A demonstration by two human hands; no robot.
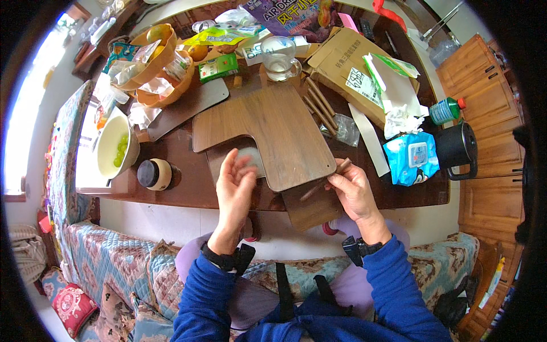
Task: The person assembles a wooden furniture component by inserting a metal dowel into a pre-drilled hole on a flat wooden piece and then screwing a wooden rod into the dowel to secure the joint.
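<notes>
My right hand [354,188] pinches a thin brown wooden rod [310,191] at the front right corner of an L-shaped brown wood-grain board [285,125]. That board has rounded corners and small holes near them. Beneath it, another brown board [313,216] juts past the table's front edge. My left hand [235,185] is raised beside the inner curve of the L-shaped board, fingers apart, slightly blurred and holding nothing. Several similar brown rods [320,105] lie to the right of the board, next to a small clear plastic bag [346,130].
A greyish board [191,111] lies at left, near a bowl of green grapes [105,145] and a dark-lidded jar [154,174]. Behind stand a glass mug [279,60] and a green box [218,68]. On the right are a cardboard box [353,68], blue wipes pack [410,158] and black mug [456,148].
</notes>
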